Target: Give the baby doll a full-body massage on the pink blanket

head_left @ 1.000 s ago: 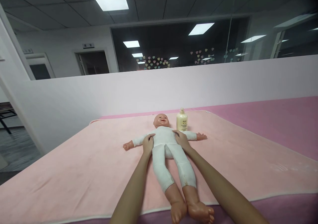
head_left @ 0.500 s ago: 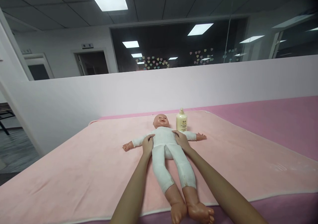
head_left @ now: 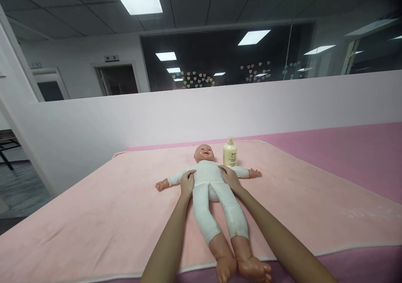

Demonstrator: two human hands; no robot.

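Note:
A baby doll (head_left: 210, 186) in a white bodysuit lies on its back on a pink blanket (head_left: 109, 216), arms spread, bare feet toward me. My left hand (head_left: 187, 182) clasps the doll's torso on its left side, fingers wrapped round it. My right hand (head_left: 229, 176) grips the other side of the torso the same way. A cream pump bottle (head_left: 230, 152) stands upright just beyond the doll's shoulder, to the right of its head.
The blanket covers a darker pink surface (head_left: 351, 153) that extends to the right. A low white partition wall (head_left: 201, 111) runs behind it, with dark glass windows above. An open floor area lies at the far left.

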